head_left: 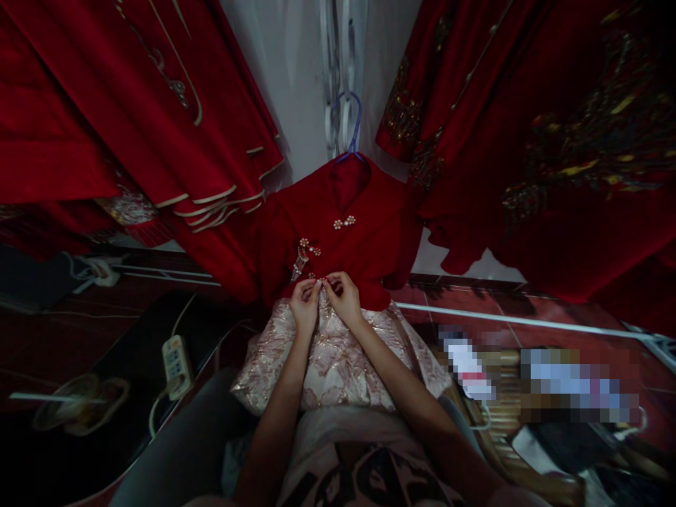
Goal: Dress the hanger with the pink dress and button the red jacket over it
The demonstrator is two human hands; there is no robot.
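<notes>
A red jacket (364, 257) hangs on a purple hanger (357, 123) in front of me, above a pale pink and gold brocade skirt (343, 366) spread over my lap. Gold flower clasps (344, 222) sit below its collar, and a beaded tassel ornament (301, 259) lies on its left side. At the jacket's lower front, my left hand (305, 303) and my right hand (342, 299) meet, thumbs and fingertips pinched closed on the red cloth. A small flower fastening shows just beside the left fingertips. Whatever tiny part lies between the fingertips is too small to make out.
Red garments with gold trim (211, 158) hang at left; embroidered red ones (581, 169) hang at right. A power strip (177, 366) and a plastic bowl (68, 403) are on a black surface at left. A white rail (507, 318) runs low at right, beyond a slatted wooden seat (504, 380).
</notes>
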